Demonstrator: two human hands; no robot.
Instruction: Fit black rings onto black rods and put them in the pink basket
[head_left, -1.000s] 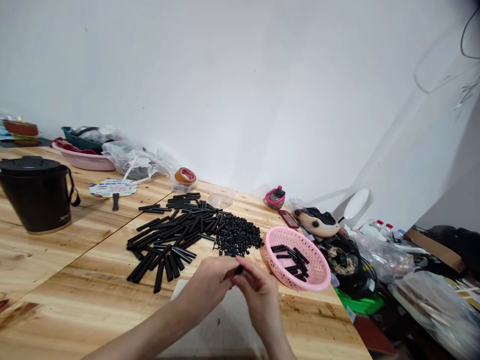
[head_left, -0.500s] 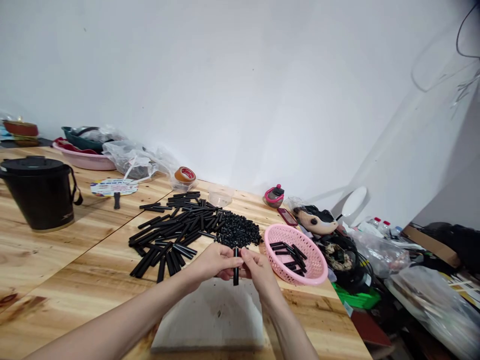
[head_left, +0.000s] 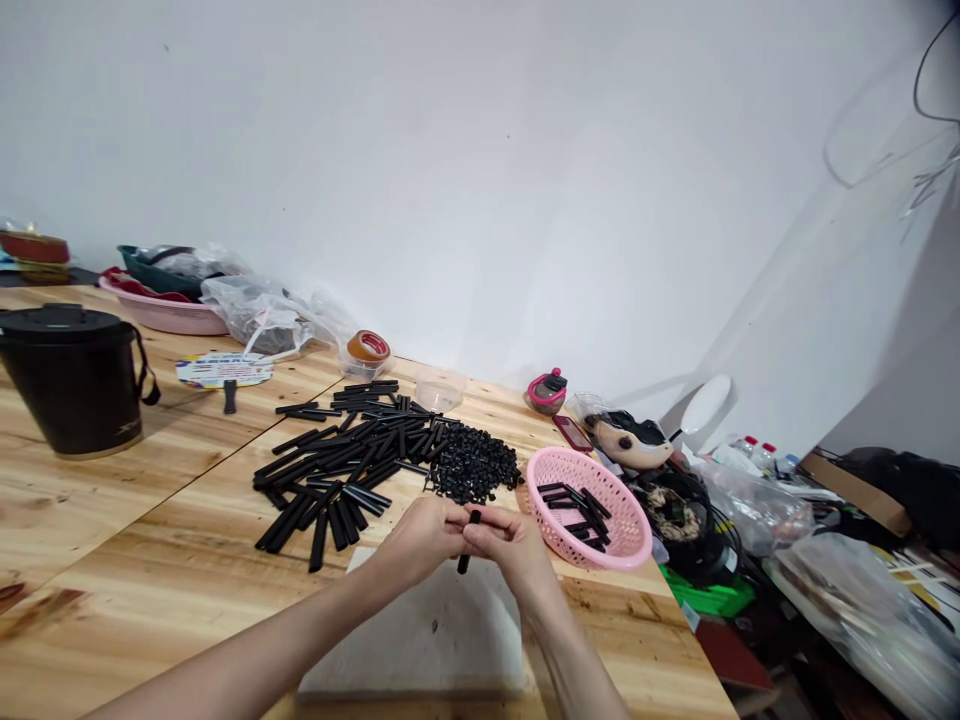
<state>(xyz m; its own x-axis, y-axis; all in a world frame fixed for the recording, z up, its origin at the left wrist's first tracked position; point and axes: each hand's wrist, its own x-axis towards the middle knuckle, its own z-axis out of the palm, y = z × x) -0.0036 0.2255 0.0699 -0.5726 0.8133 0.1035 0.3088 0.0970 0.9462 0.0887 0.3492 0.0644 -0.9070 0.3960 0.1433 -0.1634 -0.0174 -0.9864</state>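
Two hands and one short black stick, working just left of the pink plastic basket! That stick is held up clear of the table, its long axis close to upright, tipped slightly so the top leans toward the basket while the lower end pokes down toward the whitish board beneath. The right hand is the nearer one to the basket, its fingers pinched together, with the fingertips closed around the stick's upper part. Over on the side away from the basket, the left hand has its fingers bunched and meeting the stick from the other side, though how much of the grip it carries is hard to call from up here. Neither hand is spread. Farther left of the basket sprawls a big loose pile of black sticks, lying every which way, and just beside the basket sits a heap of small black pieces. Inside the basket, a small batch of black sticks lies in a loose cluster.
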